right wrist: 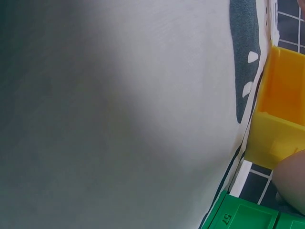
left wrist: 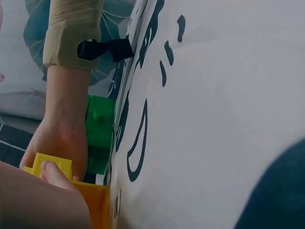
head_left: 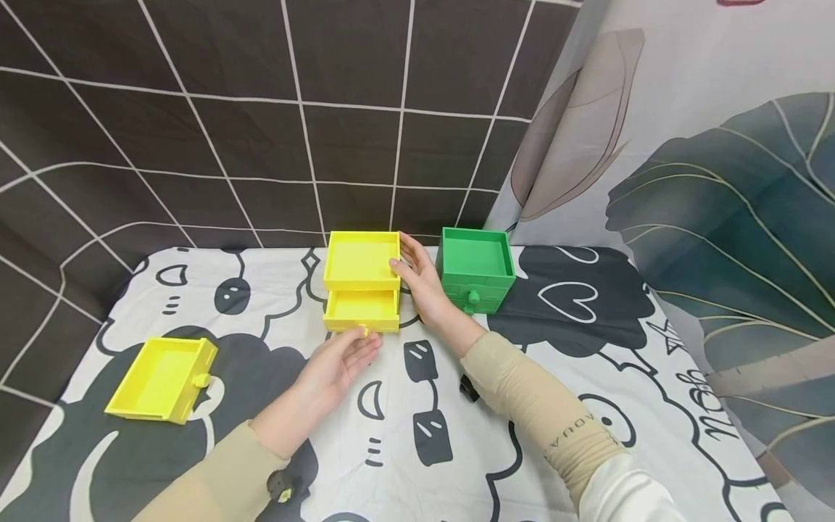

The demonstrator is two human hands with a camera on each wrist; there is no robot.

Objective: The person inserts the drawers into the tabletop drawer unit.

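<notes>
A small yellow drawer box (head_left: 361, 259) stands near the back of the table with its lower drawer (head_left: 361, 307) pulled part way out. My left hand (head_left: 331, 371) is at the drawer's front, thumb and finger pinching its round knob (head_left: 364, 331). Along the box's right side, my right hand (head_left: 425, 286) holds it, with the thumb at the front right corner and the fingers farther back. In the right wrist view, a fingertip partly covers the yellow wall (right wrist: 269, 138). To the right of that hand stands a green drawer box (head_left: 476, 264) with knobs on its front.
A separate yellow drawer (head_left: 159, 377) lies at the left, its knob pointing right. Black and white patterned cloth (head_left: 398, 486) covers the table. Behind it hang a dark grid-patterned curtain (head_left: 349, 145) and, at the right, a leaf-printed one (head_left: 737, 239).
</notes>
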